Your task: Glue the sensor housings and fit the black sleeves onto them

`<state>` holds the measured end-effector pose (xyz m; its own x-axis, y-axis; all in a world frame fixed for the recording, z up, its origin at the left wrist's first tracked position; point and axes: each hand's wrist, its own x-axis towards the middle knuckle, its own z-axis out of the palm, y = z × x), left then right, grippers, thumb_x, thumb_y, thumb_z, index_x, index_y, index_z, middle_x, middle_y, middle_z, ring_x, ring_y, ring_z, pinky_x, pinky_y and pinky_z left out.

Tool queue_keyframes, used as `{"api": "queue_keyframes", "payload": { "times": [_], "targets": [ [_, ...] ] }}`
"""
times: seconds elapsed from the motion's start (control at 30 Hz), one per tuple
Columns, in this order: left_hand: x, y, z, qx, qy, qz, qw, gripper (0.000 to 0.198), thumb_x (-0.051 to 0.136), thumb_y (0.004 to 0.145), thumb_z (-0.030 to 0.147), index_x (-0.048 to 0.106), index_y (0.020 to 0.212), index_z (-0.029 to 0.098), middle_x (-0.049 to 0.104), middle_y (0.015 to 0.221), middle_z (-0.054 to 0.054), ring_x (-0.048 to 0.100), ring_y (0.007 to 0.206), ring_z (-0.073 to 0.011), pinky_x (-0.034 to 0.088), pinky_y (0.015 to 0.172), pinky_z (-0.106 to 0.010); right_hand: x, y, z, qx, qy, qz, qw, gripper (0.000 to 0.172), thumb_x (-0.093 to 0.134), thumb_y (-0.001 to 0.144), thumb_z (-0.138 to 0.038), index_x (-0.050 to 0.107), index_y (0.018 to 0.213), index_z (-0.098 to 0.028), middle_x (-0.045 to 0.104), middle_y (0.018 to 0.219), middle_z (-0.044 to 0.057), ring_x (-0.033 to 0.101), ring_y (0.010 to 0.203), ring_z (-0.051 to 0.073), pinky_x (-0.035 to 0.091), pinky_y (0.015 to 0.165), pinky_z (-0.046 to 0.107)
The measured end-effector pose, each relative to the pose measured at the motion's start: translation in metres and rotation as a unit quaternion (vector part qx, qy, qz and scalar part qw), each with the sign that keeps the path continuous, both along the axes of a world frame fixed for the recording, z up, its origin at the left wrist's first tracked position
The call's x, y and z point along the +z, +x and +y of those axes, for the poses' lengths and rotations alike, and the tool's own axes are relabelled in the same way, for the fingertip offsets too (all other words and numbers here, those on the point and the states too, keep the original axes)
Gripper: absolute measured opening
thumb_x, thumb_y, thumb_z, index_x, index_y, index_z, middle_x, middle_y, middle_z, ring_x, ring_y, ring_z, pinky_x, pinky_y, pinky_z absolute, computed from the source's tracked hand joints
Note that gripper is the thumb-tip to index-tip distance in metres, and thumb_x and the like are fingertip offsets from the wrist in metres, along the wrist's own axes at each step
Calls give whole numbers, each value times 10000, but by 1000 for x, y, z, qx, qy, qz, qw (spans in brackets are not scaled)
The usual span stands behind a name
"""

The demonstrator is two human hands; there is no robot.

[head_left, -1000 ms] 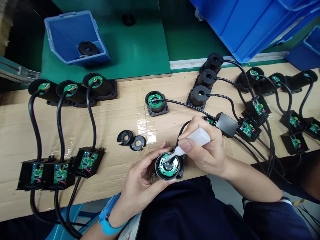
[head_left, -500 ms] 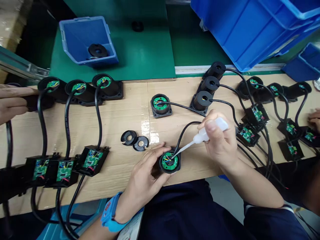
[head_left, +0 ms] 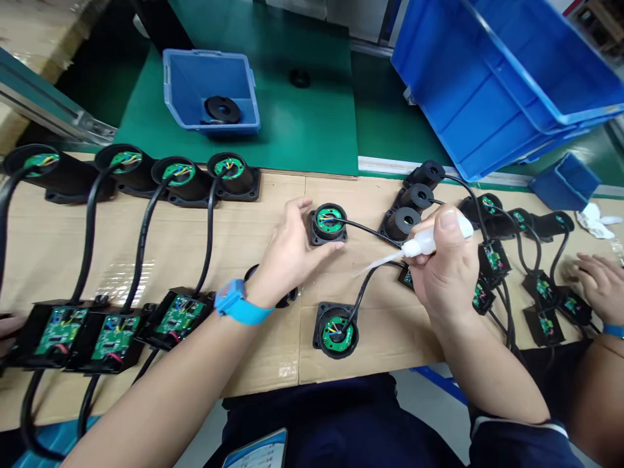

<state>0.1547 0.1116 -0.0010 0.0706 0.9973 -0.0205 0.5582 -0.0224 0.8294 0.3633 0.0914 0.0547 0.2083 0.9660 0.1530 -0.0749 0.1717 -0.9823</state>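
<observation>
My left hand (head_left: 288, 250) reaches forward, its fingers closing around a black round housing with a green circuit board (head_left: 329, 223) on the cardboard-covered bench. My right hand (head_left: 444, 260) grips a small white squeeze bottle (head_left: 429, 239) whose thin nozzle points left, between the two housings. A second black housing with a green board (head_left: 336, 330) lies near the bench's front edge, free of both hands, its black cable (head_left: 363, 289) running up under my right hand.
Several cabled housings (head_left: 178, 175) and open black boxes with boards (head_left: 112, 331) line the left. Three black tubes (head_left: 412, 198) and more boxes (head_left: 541, 305) sit right. A small blue bin (head_left: 210, 91) and large blue crates (head_left: 492, 71) stand behind. Another person's hand (head_left: 597, 279) works at right.
My left hand left the near housing on the bench and reached forward to the farther one. My right hand lifted the bottle's nozzle off the near board. The view shifted left.
</observation>
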Motion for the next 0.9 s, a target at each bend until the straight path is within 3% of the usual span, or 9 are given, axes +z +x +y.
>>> {"api": "queue_keyframes", "payload": {
  "times": [0.1, 0.2, 0.33, 0.43, 0.73, 0.9],
  "targets": [
    [0, 8, 7, -17, 54, -6, 998, 468, 765, 833, 344, 477, 1167, 186, 685, 1177, -91, 675, 1120, -278, 547, 967, -434, -1, -2, 4, -3, 10, -12, 1000, 448, 753, 881, -585, 580, 692, -218, 500, 593, -40, 393, 436, 78, 286, 376, 246],
    [10, 3, -12, -35, 148, 50, 987, 355, 730, 847, 309, 517, 1106, 192, 662, 1059, -56, 668, 1009, -245, 557, 873, -377, -5, -2, 6, -13, 32, -29, 999, 433, 735, 898, -580, 591, 710, -218, 504, 558, -45, 401, 432, 87, 279, 385, 252],
    [25, -11, -42, -56, 218, 134, 965, 369, 701, 852, 246, 571, 1189, 169, 620, 1030, -60, 641, 999, -243, 559, 864, -367, -13, -1, 4, -23, 74, -84, 994, 389, 719, 919, -560, 620, 750, -223, 541, 546, -38, 424, 431, 107, 279, 398, 279],
    [30, -16, -53, -58, 250, 145, 956, 396, 703, 855, 223, 596, 1232, 167, 619, 1025, -59, 645, 994, -231, 565, 877, -356, -16, -1, 0, -15, 120, -138, 983, 344, 702, 948, -522, 651, 782, -225, 576, 592, -24, 471, 459, 113, 313, 398, 284],
    [39, -16, -60, -67, 270, 132, 951, 409, 725, 851, 136, 621, 1245, 177, 663, 1075, -66, 671, 1033, -223, 577, 931, -365, -10, 0, -14, 39, 140, -218, 965, 247, 750, 927, -457, 683, 880, -224, 652, 738, -11, 564, 566, 117, 434, 461, 266],
    [36, -18, -60, -72, 283, 125, 948, 401, 735, 842, 124, 621, 1223, 172, 664, 1079, -71, 672, 1074, -236, 586, 964, -379, -11, -2, -13, 33, 128, -196, 972, 265, 745, 927, -463, 684, 845, -217, 649, 722, -14, 563, 576, 116, 427, 464, 260]
  ]
}}
